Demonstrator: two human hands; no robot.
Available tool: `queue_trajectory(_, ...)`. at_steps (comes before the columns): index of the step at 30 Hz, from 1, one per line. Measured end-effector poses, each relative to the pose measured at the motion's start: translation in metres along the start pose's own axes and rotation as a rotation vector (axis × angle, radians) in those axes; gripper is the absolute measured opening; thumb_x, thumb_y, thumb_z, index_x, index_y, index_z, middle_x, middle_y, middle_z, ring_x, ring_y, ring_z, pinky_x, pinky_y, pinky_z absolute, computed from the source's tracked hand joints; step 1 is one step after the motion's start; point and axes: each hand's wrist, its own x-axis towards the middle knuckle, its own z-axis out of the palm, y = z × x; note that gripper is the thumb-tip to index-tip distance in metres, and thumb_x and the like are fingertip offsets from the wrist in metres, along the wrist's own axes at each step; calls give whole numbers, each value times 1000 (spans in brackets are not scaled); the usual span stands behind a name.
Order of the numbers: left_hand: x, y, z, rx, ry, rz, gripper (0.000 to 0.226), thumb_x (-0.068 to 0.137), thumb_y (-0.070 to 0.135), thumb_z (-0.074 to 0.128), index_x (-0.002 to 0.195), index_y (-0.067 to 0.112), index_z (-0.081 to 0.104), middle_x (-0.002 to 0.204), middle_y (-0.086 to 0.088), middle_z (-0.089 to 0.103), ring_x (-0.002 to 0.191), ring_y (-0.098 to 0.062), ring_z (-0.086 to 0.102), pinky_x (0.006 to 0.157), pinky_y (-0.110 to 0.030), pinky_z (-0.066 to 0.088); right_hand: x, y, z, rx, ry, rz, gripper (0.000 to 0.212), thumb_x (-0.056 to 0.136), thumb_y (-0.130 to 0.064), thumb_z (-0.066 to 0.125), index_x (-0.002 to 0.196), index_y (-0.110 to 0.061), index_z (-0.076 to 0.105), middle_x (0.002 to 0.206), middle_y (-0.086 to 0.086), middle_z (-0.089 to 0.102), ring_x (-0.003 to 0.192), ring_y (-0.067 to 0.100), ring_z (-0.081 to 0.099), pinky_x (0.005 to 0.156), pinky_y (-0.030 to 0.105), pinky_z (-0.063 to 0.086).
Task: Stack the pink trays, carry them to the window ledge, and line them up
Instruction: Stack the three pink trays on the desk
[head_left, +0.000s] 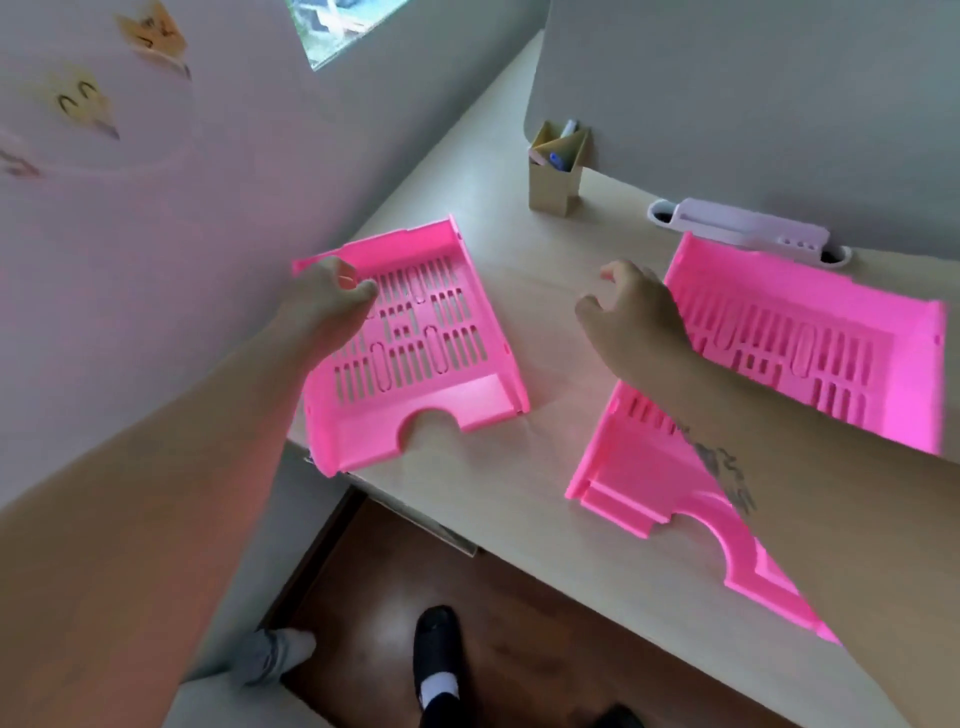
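Note:
Three pink slotted trays lie on a pale wooden desk (530, 291). The left tray (415, 358) sits at the desk's left edge against the wall, and my left hand (324, 301) grips its far left rim. A second tray (649, 478) lies near the desk's front edge, partly hidden under my right forearm. The third tray (810, 343) rests at the right, further back. My right hand (631, 317) hovers over the desk between the left and right trays, fingers loosely curled, holding nothing.
A tan pen holder (553, 179) with markers stands at the back by a grey divider panel (753, 104). A white cable port (748, 231) lies behind the right tray. A window (343, 26) shows top centre. My feet stand on the brown floor (467, 582) below.

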Motion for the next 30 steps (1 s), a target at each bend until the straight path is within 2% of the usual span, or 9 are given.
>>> queue_trajectory(7,35,-79,-28,-80,101,-246,56,94,26,62,137,-7,49,138,-27,55,122,-38,57,98,-44,46,26,-60,83,11,-126,105,48,96,-27,52,139,-7,51,140,15,55,123,32,55,96,34,44)
queue_trajectory(11,38,-108,-11,-170,-48,-355,54,95,26,60,141,0,47,121,-17,61,88,-23,54,69,-31,41,39,-61,116,0,-183,229,46,95,-23,52,137,-6,51,139,16,56,123,33,55,98,36,45)
queue_trajectory(13,38,-121,4,-191,-117,-329,38,96,25,59,126,2,54,104,-7,61,71,-13,52,54,-25,37,40,-58,129,-6,-218,280,43,96,-21,51,135,-5,53,133,17,60,114,33,59,92,36,47)
queue_trajectory(16,38,-132,21,-219,-141,-331,11,97,13,56,105,6,54,94,-6,62,65,-8,52,50,-23,38,38,-56,144,11,-229,313,34,96,-13,47,127,-8,59,122,17,66,91,28,58,76,32,46)
queue_trajectory(19,44,-134,15,-254,-107,-326,8,95,8,53,102,4,54,98,-11,63,70,-15,57,51,-27,42,37,-61,145,20,-195,336,30,95,-6,43,118,-7,62,116,16,67,86,25,54,70,28,40)
queue_trajectory(22,55,-125,-3,-240,-90,-252,13,90,12,52,95,4,60,93,-14,69,79,-31,67,63,-45,58,37,-69,129,59,-159,319,23,94,-12,45,109,-6,62,109,14,66,83,25,55,57,29,38)
queue_trajectory(24,59,-107,-16,-227,-68,-188,9,90,11,51,84,8,57,82,-10,65,75,-32,64,63,-43,56,36,-73,110,96,-116,302,22,93,-16,48,107,-5,62,105,12,66,82,24,55,57,29,39)
queue_trajectory(27,58,-66,-32,-182,1,-91,6,93,11,53,96,9,57,78,-2,56,71,-23,54,55,-30,40,32,-73,70,130,-47,267,25,92,-20,51,108,-4,62,100,11,63,82,24,53,62,29,38)
queue_trajectory(30,43,-19,-35,-178,34,20,9,93,13,55,99,9,61,77,-1,58,63,-16,54,53,-27,40,18,-59,21,165,53,234,28,92,-20,52,110,0,61,96,8,60,82,24,52,64,30,38)
